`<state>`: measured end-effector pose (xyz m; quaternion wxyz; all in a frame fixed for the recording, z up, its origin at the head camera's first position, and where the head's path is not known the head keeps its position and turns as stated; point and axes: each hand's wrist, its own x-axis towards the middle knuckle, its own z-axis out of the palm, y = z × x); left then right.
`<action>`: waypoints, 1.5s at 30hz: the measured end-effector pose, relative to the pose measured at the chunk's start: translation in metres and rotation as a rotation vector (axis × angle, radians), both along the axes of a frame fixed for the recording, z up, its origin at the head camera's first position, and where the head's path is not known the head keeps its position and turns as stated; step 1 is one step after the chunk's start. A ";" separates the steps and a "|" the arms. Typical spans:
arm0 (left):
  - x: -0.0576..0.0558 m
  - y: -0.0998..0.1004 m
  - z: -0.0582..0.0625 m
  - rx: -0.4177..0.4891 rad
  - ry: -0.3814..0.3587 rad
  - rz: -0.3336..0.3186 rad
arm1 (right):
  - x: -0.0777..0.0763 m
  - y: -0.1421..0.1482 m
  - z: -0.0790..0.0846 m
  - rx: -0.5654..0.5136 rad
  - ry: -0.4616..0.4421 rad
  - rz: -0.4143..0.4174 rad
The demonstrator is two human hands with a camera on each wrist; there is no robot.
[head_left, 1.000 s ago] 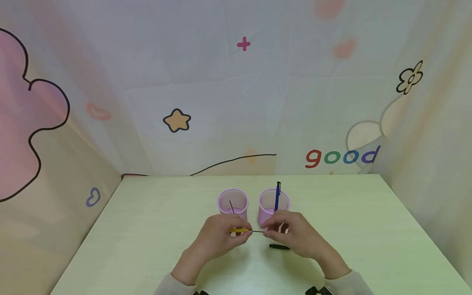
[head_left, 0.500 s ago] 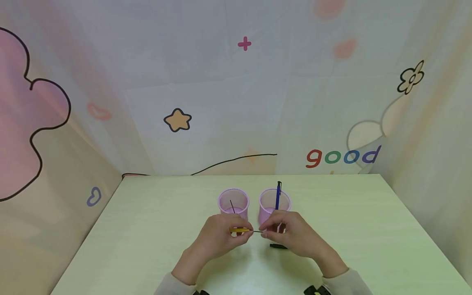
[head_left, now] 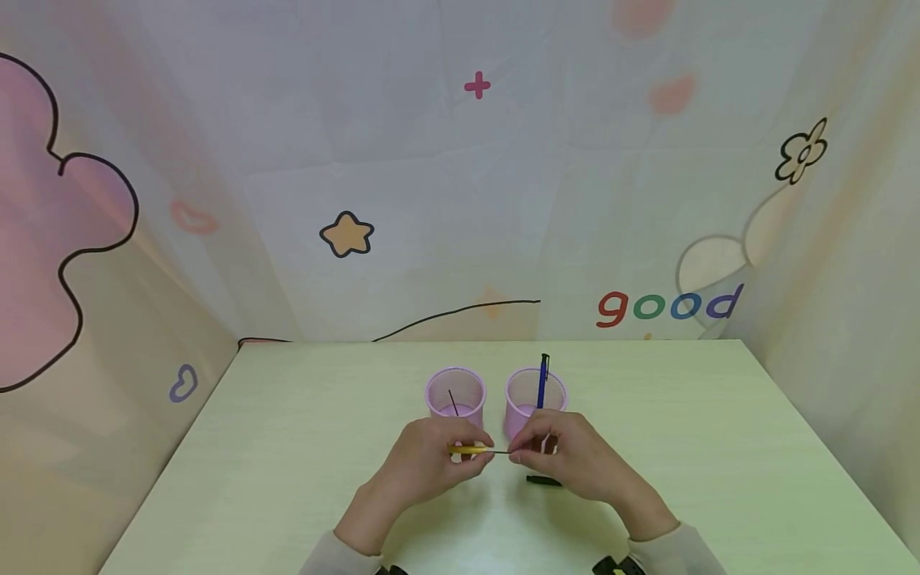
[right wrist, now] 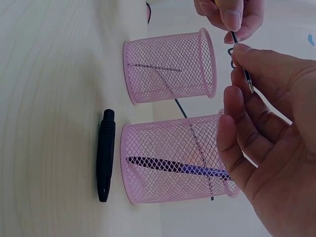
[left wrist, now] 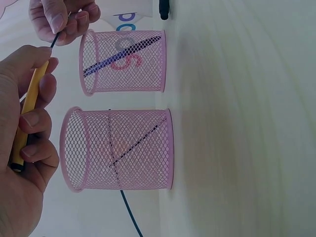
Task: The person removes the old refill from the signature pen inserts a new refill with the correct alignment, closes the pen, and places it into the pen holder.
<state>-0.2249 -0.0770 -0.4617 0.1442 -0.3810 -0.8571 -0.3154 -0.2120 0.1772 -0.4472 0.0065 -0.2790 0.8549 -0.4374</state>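
Observation:
In the head view my left hand (head_left: 431, 467) grips the yellow pen barrel (head_left: 467, 450), fingers wrapped along it in the left wrist view. A thin dark ink refill (right wrist: 248, 81) sticks out of the barrel's end toward the right. Thumb and fingers of my right hand (head_left: 578, 457) pinch this refill; its metal tip points out past them in the right wrist view. Below the right hand, a black pen barrel piece (right wrist: 105, 155) lies on the table. Both hands are in front of two pink mesh pen cups.
The left cup (head_left: 474, 416) holds a thin dark stick (head_left: 452, 402). In the right cup (head_left: 514, 419) a blue pen (head_left: 542, 383) leans upright. Both stand on the pale table (head_left: 323, 447), with a printed curtain (head_left: 431, 200) behind.
My right hand has shifted slightly left, closer to the left hand, still pinching the refill. The left hand, the cups and the black piece stay about where they were.

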 end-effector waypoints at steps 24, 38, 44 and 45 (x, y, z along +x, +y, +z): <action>0.000 -0.001 -0.001 0.008 -0.062 0.018 | 0.000 0.002 -0.001 -0.013 0.006 -0.021; -0.003 -0.003 -0.001 -0.013 -0.041 0.044 | 0.002 0.004 0.001 -0.029 0.011 -0.040; -0.002 -0.004 -0.001 -0.015 -0.055 0.050 | 0.002 0.006 -0.001 -0.021 0.023 -0.046; -0.002 -0.005 -0.001 -0.015 -0.059 0.051 | 0.002 0.006 -0.001 -0.018 0.026 -0.048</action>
